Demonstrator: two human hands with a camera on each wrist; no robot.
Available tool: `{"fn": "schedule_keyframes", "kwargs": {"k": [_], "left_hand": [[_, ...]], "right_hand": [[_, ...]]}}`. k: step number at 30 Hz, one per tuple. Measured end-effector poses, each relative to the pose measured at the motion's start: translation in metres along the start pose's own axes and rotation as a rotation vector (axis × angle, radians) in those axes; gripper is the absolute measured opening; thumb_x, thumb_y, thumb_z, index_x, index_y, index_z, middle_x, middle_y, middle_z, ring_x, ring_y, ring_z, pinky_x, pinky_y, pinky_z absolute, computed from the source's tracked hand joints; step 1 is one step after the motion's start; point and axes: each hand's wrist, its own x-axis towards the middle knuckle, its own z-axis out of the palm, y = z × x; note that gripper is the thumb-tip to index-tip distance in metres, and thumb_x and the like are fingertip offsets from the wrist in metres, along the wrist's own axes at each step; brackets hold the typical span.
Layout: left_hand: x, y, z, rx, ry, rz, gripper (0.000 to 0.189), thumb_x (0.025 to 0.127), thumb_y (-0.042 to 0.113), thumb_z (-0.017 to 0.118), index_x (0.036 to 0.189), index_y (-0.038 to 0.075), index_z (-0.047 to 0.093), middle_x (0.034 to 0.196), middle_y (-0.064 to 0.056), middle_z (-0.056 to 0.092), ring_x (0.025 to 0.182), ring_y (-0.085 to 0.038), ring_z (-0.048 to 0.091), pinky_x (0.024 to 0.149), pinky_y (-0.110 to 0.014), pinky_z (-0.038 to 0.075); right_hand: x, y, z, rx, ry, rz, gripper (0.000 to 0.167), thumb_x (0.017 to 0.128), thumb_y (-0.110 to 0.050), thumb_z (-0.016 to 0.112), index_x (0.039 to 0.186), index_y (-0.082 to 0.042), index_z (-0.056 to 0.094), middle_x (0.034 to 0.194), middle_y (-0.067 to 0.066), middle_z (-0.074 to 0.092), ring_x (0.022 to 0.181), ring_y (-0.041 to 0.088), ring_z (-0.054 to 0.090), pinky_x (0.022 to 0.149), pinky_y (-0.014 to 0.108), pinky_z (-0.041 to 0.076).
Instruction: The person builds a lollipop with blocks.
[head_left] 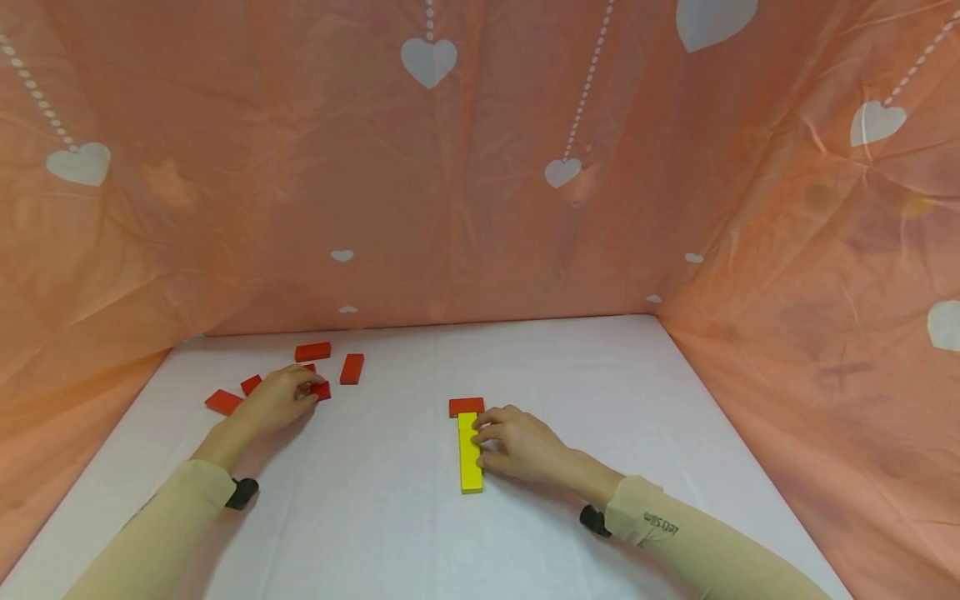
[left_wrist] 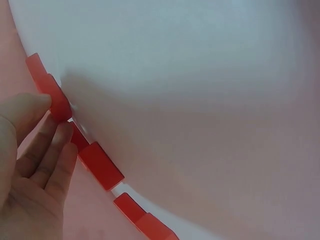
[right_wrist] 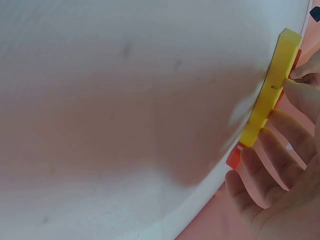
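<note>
On the left side of the white table, my left hand (head_left: 276,398) pinches a red block (head_left: 323,390) between thumb and fingertips. The left wrist view shows the thumb on the near face of this red block (left_wrist: 60,103). Near the middle, yellow blocks (head_left: 470,458) lie end to end in a strip. A red block (head_left: 467,405) lies crosswise at the strip's far end. Beside the strip, my right hand (head_left: 522,444) rests its fingertips along the right edge, fingers spread and relaxed. The right wrist view shows them against the yellow blocks (right_wrist: 272,87).
More red blocks lie loose around my left hand: one behind it (head_left: 312,351), a red block to its right (head_left: 352,369) and a red block to its left (head_left: 223,402). An orange curtain (head_left: 510,250) with pale hearts encloses the table's back and sides.
</note>
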Motion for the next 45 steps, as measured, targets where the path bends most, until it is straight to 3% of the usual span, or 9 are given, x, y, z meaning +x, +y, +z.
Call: {"fn": "schedule_keyframes", "kwargs": {"k": [9, 14, 20, 28, 35, 45], "left_hand": [[-0.003, 0.008, 0.001, -0.038, 0.024, -0.017, 0.03, 0.094, 0.003, 0.071, 0.123, -0.007, 0.069, 0.124, -0.027, 0.063, 0.102, -0.04, 0.065, 0.091, -0.057, 0.058], [0.002, 0.024, -0.003, -0.072, 0.025, -0.022, 0.034, 0.098, 0.007, 0.068, 0.13, -0.005, 0.066, 0.133, -0.027, 0.06, 0.119, -0.049, 0.06, 0.099, -0.062, 0.053], [0.014, 0.048, 0.001, -0.12, 0.043, -0.013, 0.036, 0.1, 0.01, 0.068, 0.133, -0.003, 0.065, 0.137, -0.025, 0.057, 0.125, -0.047, 0.055, 0.104, -0.062, 0.049], [0.031, 0.078, 0.02, -0.225, 0.061, 0.004, 0.034, 0.101, 0.011, 0.068, 0.135, 0.005, 0.068, 0.14, -0.019, 0.058, 0.13, -0.042, 0.052, 0.105, -0.06, 0.05], [0.048, 0.1, 0.041, -0.281, 0.049, -0.024, 0.035, 0.1, 0.015, 0.071, 0.135, 0.01, 0.068, 0.138, -0.014, 0.06, 0.127, -0.036, 0.055, 0.105, -0.057, 0.052], [0.07, 0.122, 0.064, -0.254, -0.018, 0.055, 0.033, 0.099, 0.013, 0.073, 0.131, 0.009, 0.071, 0.133, -0.012, 0.063, 0.122, -0.033, 0.06, 0.105, -0.051, 0.053]], "right_hand": [[-0.001, 0.0, 0.001, 0.004, -0.005, 0.007, 0.031, 0.094, -0.029, 0.078, 0.121, -0.014, 0.079, 0.135, 0.002, 0.066, 0.125, 0.024, 0.06, 0.106, 0.044, 0.052], [0.0, 0.0, 0.0, -0.002, -0.005, 0.008, 0.031, 0.095, -0.03, 0.078, 0.122, -0.014, 0.078, 0.135, 0.002, 0.066, 0.126, 0.024, 0.06, 0.107, 0.044, 0.052], [0.0, 0.001, -0.001, -0.005, 0.002, 0.003, 0.031, 0.095, -0.03, 0.078, 0.122, -0.014, 0.078, 0.135, 0.002, 0.066, 0.124, 0.024, 0.06, 0.106, 0.043, 0.052], [-0.001, 0.0, -0.001, 0.001, 0.003, 0.0, 0.031, 0.095, -0.029, 0.078, 0.122, -0.014, 0.078, 0.135, 0.002, 0.066, 0.124, 0.023, 0.06, 0.106, 0.043, 0.052], [0.0, 0.0, 0.0, -0.008, 0.004, -0.011, 0.031, 0.095, -0.029, 0.077, 0.122, -0.014, 0.078, 0.134, 0.002, 0.066, 0.123, 0.023, 0.061, 0.105, 0.042, 0.052], [0.002, 0.001, 0.0, -0.019, -0.009, 0.002, 0.031, 0.095, -0.03, 0.078, 0.122, -0.014, 0.078, 0.134, 0.002, 0.066, 0.122, 0.023, 0.061, 0.104, 0.042, 0.053]]}}
